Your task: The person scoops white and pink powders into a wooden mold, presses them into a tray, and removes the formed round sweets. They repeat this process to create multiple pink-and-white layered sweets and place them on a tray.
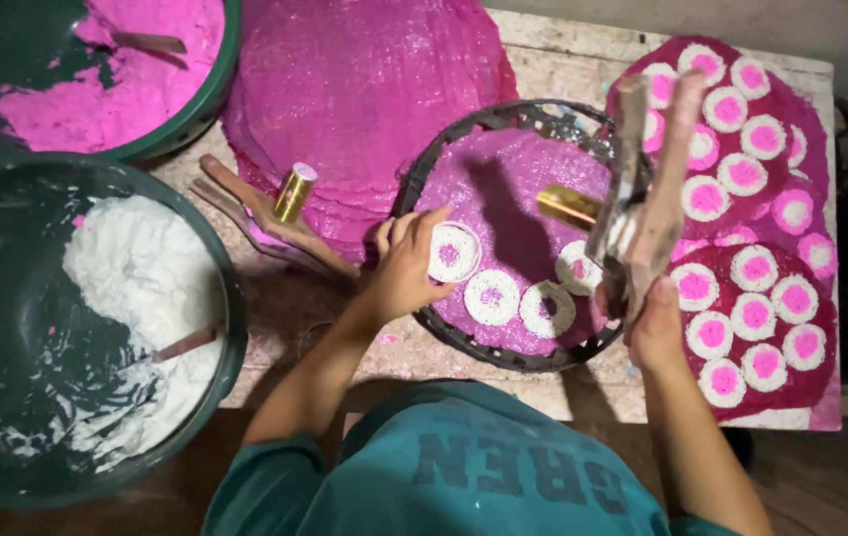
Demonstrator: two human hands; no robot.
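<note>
Teal-sleeved arms reach over our table (563, 60). Our left hand (406, 266) pinches a white ring with pink centre (453, 251) on the magenta sheet in a round black tray (422, 177). Our right hand (658, 323) clamps a smeared wooden tool (642, 189) upright above it.

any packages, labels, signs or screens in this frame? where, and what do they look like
No packages, signs or screens show.
Shirt print: dark block lettering on the person's teal shirt, bottom centre.
Gold cylinder: small shiny tube with pale cap, on the wooden tools left of the round tray; no label readable.
</note>
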